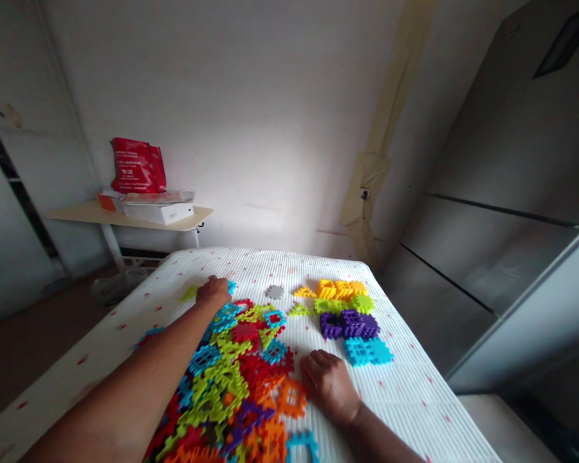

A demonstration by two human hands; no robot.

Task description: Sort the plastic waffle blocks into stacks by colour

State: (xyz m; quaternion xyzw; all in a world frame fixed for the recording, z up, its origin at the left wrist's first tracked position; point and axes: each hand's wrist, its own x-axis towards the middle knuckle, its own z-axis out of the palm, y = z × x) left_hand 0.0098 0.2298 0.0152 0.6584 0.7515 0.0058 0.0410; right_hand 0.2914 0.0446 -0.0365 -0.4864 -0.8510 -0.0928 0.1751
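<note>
White cloth [408, 392] — wide right margin; left hand [215, 291] at block pile's [244, 333] far end; right hand [329, 384] alongside; grips — can't tell

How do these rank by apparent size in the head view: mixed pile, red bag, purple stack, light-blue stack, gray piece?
1. Mixed pile, partly because it reaches nearest the camera
2. Red bag
3. Purple stack and light-blue stack: too alike to rank
4. Gray piece
</note>
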